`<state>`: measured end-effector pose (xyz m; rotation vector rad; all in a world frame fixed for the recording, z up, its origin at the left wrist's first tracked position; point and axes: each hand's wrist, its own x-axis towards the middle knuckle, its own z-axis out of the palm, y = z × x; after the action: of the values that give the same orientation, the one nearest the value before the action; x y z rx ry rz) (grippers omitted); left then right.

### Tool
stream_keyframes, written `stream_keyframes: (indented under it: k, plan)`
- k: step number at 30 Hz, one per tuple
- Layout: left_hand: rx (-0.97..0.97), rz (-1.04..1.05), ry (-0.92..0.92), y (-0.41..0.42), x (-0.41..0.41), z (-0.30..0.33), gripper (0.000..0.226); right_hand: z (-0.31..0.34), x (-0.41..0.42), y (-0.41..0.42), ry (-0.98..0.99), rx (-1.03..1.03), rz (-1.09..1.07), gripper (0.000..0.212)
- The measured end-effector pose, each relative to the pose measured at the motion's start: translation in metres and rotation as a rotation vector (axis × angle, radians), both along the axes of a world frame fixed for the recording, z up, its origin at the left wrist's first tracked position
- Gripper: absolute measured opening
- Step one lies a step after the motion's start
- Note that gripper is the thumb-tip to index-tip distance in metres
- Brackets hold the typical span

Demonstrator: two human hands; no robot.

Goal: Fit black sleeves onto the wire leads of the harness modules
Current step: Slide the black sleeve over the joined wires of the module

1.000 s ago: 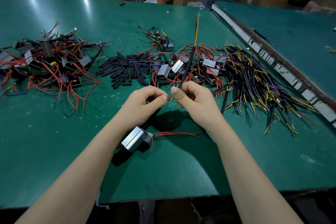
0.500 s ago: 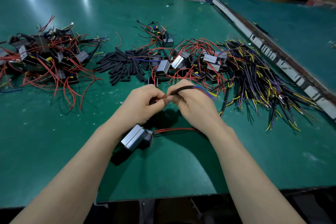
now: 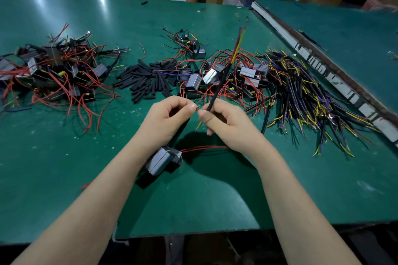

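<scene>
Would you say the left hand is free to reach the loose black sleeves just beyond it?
Probably not yet: the left hand pinches a wire lead, though nothing blocks the way to the sleeve pile.

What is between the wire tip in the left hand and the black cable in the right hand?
Nothing visible. The left hand pinches its lead tip right beside the black sleeved cable held by the right hand; only a bare gap separates them.

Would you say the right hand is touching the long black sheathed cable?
Touching: the head view shows the right hand pinching the long black sheathed cable between thumb and fingers.
</scene>
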<state>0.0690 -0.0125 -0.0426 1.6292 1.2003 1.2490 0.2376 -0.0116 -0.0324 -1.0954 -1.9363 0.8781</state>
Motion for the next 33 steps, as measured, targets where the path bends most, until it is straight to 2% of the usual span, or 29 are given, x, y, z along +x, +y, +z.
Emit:
stream_keyframes:
  k: [6, 10, 13, 16, 19, 22, 25, 28, 31, 33]
  plan:
    - [0.19, 0.106, 0.211, -0.0005, 0.0021, -0.0039, 0.024, 0.0012, -0.0008, -0.0007, -0.01, -0.009, -0.002, 0.021]
    - [0.242, 0.053, 0.303, 0.0015, 0.002, -0.0051, 0.005, 0.0018, -0.0011, 0.0004, -0.001, 0.013, -0.057, 0.023]
    - [0.215, 0.054, 0.243, 0.0037, 0.0007, -0.0072, 0.011, 0.0035, 0.0002, 0.0023, 0.038, -0.018, -0.107, 0.025]
    - [0.108, 0.03, 0.127, 0.0044, -0.0001, -0.007, 0.019, 0.0058, 0.0021, 0.0035, 0.101, -0.048, -0.124, 0.025]
    - [0.086, 0.024, 0.18, 0.0038, 0.0003, -0.0076, 0.026, 0.0066, 0.0035, 0.0036, 0.156, -0.092, -0.115, 0.023]
    - [0.082, 0.055, 0.227, 0.0048, -0.0009, -0.0068, 0.019, 0.0068, 0.002, 0.0033, 0.202, -0.13, -0.087, 0.024]
    - [-0.005, -0.101, 0.183, 0.004, -0.001, -0.0054, 0.014, 0.0089, -0.0003, 0.0029, 0.283, -0.141, -0.089, 0.033]
    - [-0.086, -0.28, 0.157, 0.001, 0.0003, -0.0038, 0.03, 0.0083, 0.0004, 0.0042, 0.337, -0.158, -0.119, 0.029]
    - [-0.104, -0.338, 0.127, -0.0001, 0.0002, -0.003, 0.02, 0.0078, 0.0013, 0.0048, 0.313, -0.167, -0.149, 0.023]
    - [-0.115, -0.327, 0.099, 0.0013, -0.0016, -0.004, 0.028, 0.0083, 0.0018, 0.004, 0.3, -0.172, -0.138, 0.021]
